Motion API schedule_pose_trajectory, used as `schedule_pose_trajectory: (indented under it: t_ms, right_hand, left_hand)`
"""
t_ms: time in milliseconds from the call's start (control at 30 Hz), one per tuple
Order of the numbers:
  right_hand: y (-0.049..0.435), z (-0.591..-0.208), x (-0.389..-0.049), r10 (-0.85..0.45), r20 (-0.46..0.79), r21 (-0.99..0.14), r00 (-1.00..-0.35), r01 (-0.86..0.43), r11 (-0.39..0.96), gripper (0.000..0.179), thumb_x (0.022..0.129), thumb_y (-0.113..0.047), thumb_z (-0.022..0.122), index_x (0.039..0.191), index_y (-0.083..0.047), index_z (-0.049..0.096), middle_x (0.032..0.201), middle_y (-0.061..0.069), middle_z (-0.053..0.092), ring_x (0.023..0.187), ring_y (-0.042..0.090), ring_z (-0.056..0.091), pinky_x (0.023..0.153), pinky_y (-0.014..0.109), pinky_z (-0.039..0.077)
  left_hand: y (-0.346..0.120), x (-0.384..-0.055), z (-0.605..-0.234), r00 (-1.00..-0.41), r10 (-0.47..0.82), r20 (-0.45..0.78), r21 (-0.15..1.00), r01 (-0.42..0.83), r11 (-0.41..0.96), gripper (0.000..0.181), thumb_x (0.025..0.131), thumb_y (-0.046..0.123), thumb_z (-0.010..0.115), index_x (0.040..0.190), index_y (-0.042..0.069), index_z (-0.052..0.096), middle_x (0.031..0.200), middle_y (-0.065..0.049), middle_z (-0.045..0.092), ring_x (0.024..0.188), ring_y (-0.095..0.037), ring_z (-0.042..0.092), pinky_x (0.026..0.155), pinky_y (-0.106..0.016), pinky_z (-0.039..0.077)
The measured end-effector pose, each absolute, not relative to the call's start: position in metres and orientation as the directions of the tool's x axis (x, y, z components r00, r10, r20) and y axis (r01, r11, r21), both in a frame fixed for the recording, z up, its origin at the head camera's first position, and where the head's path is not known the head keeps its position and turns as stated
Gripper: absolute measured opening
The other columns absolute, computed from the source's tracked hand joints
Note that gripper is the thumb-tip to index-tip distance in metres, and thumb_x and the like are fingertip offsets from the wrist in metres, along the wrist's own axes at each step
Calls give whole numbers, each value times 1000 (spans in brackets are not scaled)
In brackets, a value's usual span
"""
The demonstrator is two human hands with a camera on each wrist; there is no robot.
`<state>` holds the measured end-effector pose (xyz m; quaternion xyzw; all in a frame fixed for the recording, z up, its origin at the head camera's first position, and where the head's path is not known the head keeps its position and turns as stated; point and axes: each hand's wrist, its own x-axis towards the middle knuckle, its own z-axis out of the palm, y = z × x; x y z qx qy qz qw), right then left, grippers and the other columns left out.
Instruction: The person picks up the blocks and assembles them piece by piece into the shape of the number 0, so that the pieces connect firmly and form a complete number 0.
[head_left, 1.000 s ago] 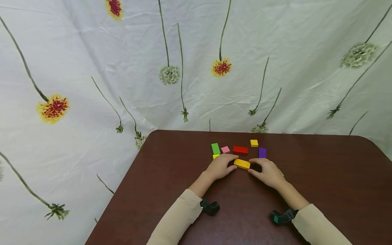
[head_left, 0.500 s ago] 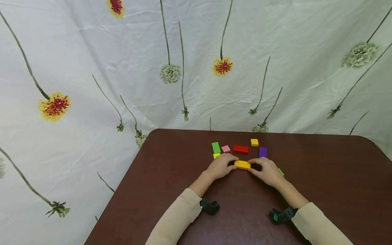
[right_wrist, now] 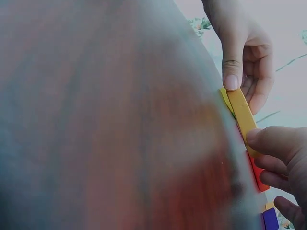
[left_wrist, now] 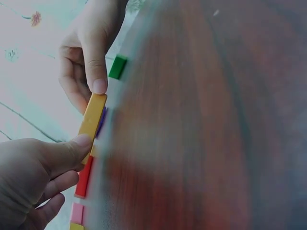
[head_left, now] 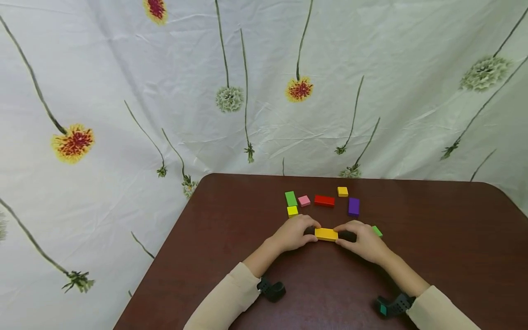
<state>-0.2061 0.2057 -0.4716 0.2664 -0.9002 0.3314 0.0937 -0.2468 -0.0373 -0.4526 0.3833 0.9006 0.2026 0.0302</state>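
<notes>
A long yellow-orange block (head_left: 326,234) is held level between both hands. My left hand (head_left: 294,233) pinches its left end between thumb and fingers. On the opposite end, my right hand (head_left: 363,240) has the same pinch. Both wrist views show the long block (left_wrist: 92,117) with a thumb on each end. Just beyond the left hand lies a small yellow block (head_left: 292,211). A light green block (head_left: 377,231) lies beside the right hand, partly hidden by it in the head view.
Behind the hands on the brown table (head_left: 321,284) lie a green block (head_left: 290,198), a pink block (head_left: 304,200), a red block (head_left: 324,200), a small yellow-orange block (head_left: 342,191) and a purple block (head_left: 353,206). A flower-patterned cloth (head_left: 185,68) hangs behind the table.
Both hands have moved toward the person with the long yellow-orange block still pinched between them. More of the small yellow and purple blocks now shows.
</notes>
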Motion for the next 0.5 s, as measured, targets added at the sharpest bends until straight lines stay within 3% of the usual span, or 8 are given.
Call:
schedule_pose_trajectory:
  t_ms: [500]
  right_hand:
    - [202, -473, -185, -461, 320, -540, -828, -559, 629, 25, 82, -18, 80, 106, -13, 74, 101, -8, 67, 92, 12, 62, 79, 35, 54]
  left_hand:
    - [-47, -223, -453, -661, 743, 108, 369, 720, 588, 29, 88, 26, 74, 114, 13, 70, 106, 4, 66, 97, -10, 56, 88, -21, 45]
